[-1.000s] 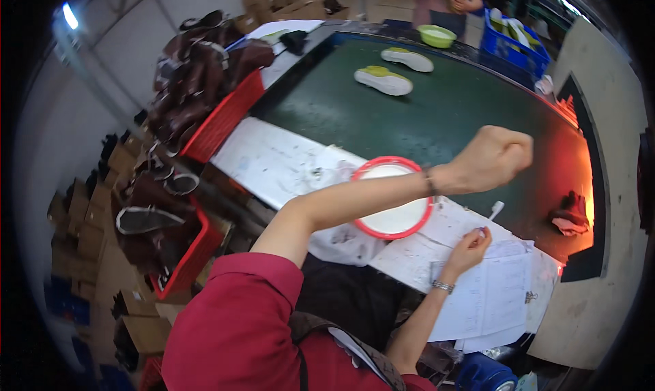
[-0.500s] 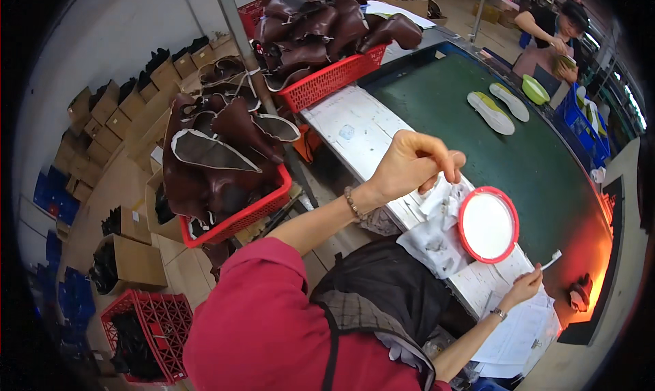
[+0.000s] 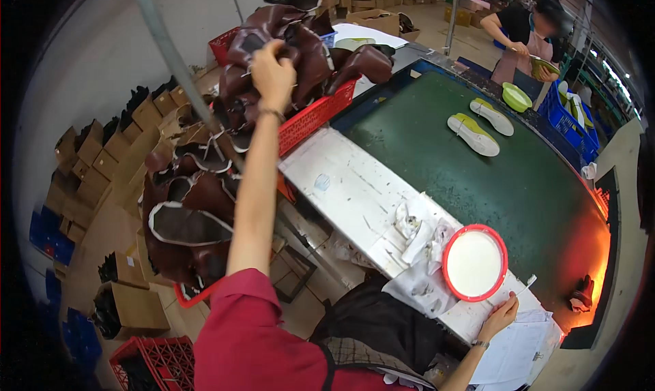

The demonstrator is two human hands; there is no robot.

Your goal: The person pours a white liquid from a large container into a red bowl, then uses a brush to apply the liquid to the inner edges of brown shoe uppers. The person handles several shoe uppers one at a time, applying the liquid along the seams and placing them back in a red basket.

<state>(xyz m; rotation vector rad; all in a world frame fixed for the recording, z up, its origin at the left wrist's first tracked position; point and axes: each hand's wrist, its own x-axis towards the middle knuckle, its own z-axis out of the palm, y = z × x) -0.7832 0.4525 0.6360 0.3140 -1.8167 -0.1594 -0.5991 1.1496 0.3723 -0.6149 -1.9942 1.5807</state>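
Our left hand (image 3: 273, 74) has its grip closed on a dark brown leather shoe upper (image 3: 300, 50) at the top of the heap in the upper red crate (image 3: 317, 115), out at eleven o'clock from our body, arm stretched full length. Our right hand (image 3: 501, 316) holds a thin white brush (image 3: 527, 284) pinched between thumb and fingers, low at four o'clock, resting at the near edge of the counter (image 3: 348, 179). Just at ten o'clock of that hand sits a round red-rimmed bowl of white glue (image 3: 475, 263), touching crumpled white rags (image 3: 419, 254) on its nine o'clock side. Paper sheets (image 3: 515, 353) lie under and beside the right hand.

A second red crate (image 3: 194, 297) of brown uppers stands lower, at nine o'clock of our arm. Beyond the white counter runs a dark green belt (image 3: 477, 186), carrying two pale soles (image 3: 481, 125) at one o'clock, well apart from us. Further at one o'clock a person (image 3: 525, 29) works over a green dish (image 3: 516, 96). Cardboard boxes (image 3: 102, 149) are stacked along the floor at nine o'clock.
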